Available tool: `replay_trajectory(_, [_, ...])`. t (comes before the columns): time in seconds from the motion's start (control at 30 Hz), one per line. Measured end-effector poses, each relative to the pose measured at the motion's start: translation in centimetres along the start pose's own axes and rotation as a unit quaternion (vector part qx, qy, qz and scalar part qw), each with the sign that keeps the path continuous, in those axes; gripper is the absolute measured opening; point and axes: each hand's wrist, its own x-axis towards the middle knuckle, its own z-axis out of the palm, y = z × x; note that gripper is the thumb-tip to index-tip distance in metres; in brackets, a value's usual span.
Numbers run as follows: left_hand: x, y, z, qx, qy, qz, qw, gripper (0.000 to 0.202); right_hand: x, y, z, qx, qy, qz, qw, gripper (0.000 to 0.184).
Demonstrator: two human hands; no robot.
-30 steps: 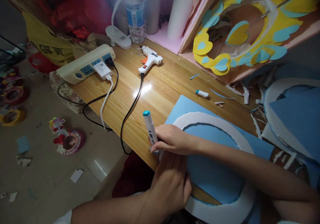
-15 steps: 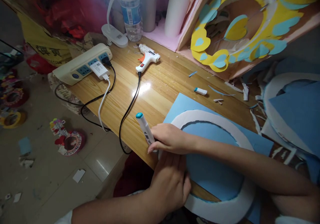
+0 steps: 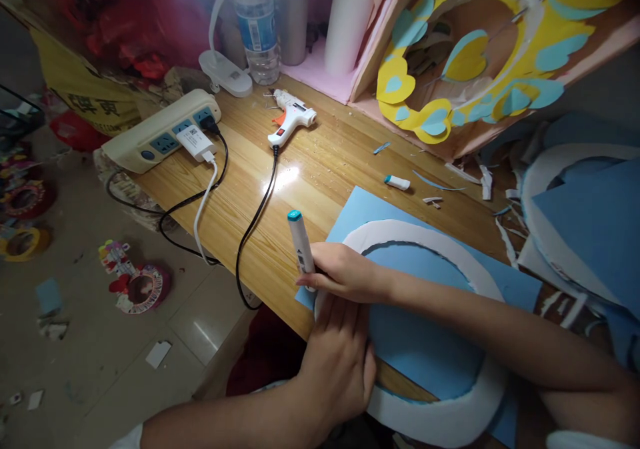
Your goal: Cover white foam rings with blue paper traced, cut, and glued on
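My right hand grips a white marker with a teal end, held nearly upright at the left outer edge of a white foam-like ring. The marker's tip is hidden behind the fingers. Below it, my left hand lies with fingers stretched out on the ring's left side, pressing on it. The ring rests on a blue sheet, which shows through its middle and around its outside. A short white marker cap with a teal end lies beyond the sheet.
A glue gun and a power strip with cables stand at the table's far left. Behind are a water bottle and a yellow heart-covered wreath. Another white ring and paper scraps lie right.
The marker has moved slightly right and stands more upright in my right hand. My left hand stays on the ring. The whole view has shifted slightly.
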Motion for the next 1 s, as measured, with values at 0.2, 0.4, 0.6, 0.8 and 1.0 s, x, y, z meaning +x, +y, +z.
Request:
replay_trajectory(0.2, [0.1, -0.3, -0.1, 0.023, 0.004, 0.010, 1.000, 0.058, -0.2, 0.3, -0.5, 0.011, 0.028, 0.019, 0.999, 0.035])
replay_trajectory(0.4, [0.1, -0.4, -0.3, 0.027, -0.005, 0.023, 0.999, 0.060, -0.2, 0.9, -1.4, -0.018, 0.051, 0.037, 0.998, 0.037])
replay_trajectory(0.6, [0.0, -0.4, -0.2, 0.031, -0.014, 0.023, 0.999, 0.061, -0.3, 0.9, -1.7, -0.018, 0.047, 0.040, 0.998, 0.034])
replay_trajectory(0.8, [0.0, -0.5, -0.1, 0.023, -0.014, 0.023, 0.999, 0.062, -0.4, 1.0, -1.5, -0.022, 0.058, 0.048, 0.997, 0.033])
replay_trajectory(1.0, [0.2, -0.6, -0.2, 0.018, -0.007, 0.031, 0.999, 0.063, -0.4, 1.1, -1.6, -0.012, 0.092, 0.057, 0.994, 0.031])
